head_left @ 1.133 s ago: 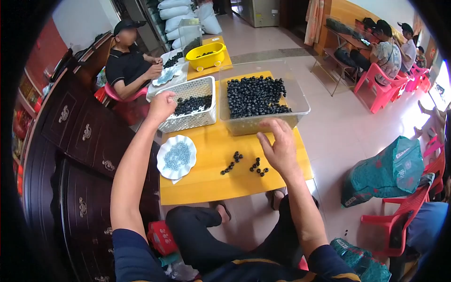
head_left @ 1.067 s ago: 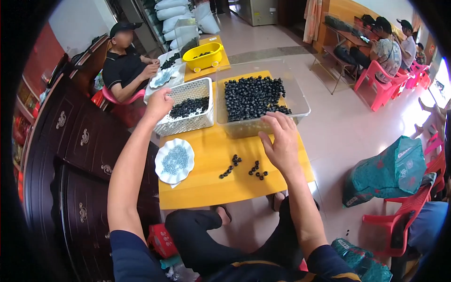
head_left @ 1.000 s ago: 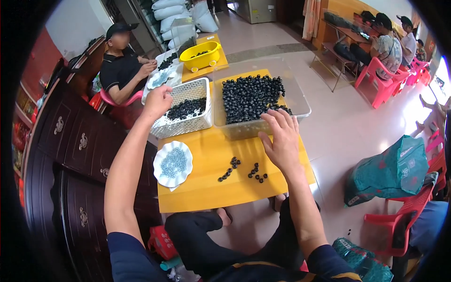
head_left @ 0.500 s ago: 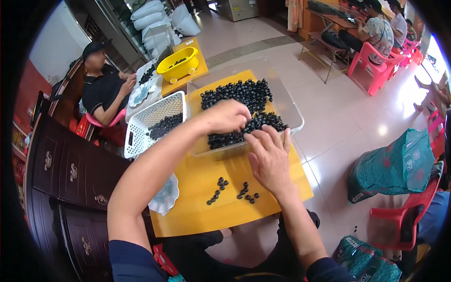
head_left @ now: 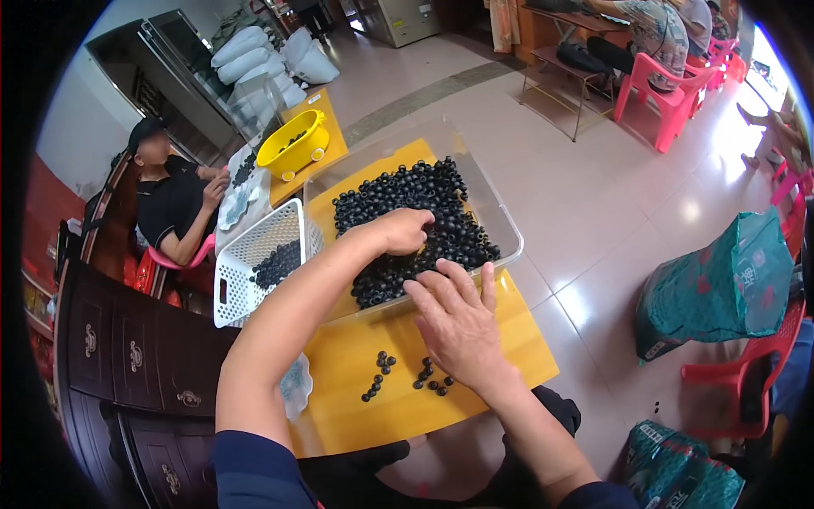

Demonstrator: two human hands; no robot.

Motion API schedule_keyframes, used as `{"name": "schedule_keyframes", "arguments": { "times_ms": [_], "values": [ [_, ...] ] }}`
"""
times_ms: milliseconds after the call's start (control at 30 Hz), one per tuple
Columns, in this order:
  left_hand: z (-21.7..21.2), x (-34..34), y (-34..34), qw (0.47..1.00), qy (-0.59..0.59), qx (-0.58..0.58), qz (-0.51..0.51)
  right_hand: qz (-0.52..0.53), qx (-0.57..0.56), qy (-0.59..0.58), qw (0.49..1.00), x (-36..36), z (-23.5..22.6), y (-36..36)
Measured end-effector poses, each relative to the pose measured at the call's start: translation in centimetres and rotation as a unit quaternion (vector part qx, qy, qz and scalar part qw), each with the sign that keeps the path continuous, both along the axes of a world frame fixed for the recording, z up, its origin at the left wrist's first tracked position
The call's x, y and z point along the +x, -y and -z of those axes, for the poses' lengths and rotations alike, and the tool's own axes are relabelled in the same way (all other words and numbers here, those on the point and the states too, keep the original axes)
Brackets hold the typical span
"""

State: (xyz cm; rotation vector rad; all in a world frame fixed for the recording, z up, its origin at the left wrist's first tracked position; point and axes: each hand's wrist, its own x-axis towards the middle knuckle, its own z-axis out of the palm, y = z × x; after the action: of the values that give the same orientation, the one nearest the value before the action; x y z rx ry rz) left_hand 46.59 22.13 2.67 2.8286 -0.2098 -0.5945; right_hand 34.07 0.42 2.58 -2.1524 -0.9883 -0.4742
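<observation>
A clear plastic bin on the yellow table holds a heap of small black round beads with holes. My left hand is down in the heap, fingers bent and close together against the beads; what is between them is hidden. Over the bin's near edge, my right hand is open, fingers spread and fingertips by the nearest beads. Two small groups of loose beads lie on the table in front of the bin. A scalloped white dish with pale blue bits is partly behind my left forearm.
Left of the bin stands a white perforated basket with more beads. Beyond it are a yellow tub and a seated person at another table. Dark drawers stand at left, a teal bag and red chair at right.
My left hand has moved deeper among the beads, with the fingers extending further. My right hand stays spread near the bin's near edge. The whole view has shifted slightly.
</observation>
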Motion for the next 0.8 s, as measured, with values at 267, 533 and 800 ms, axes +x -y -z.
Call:
{"name": "schedule_keyframes", "arguments": {
  "times_ms": [267,533,800],
  "values": [
    [1.2,4.2,2.1,0.993,0.11,0.002,0.038,0.001,0.006,0.003,1.0,-0.1,0.3,-0.2],
    [3.4,5.4,3.3,0.991,0.083,-0.099,-0.022,-0.022,0.029,-0.022,0.999,0.1,0.9,-0.1],
    [2.5,2.9,5.7,0.975,-0.101,-0.178,-0.088,-0.009,0.04,-0.002,0.999,0.4,1.3,-0.2]
  ]
}}
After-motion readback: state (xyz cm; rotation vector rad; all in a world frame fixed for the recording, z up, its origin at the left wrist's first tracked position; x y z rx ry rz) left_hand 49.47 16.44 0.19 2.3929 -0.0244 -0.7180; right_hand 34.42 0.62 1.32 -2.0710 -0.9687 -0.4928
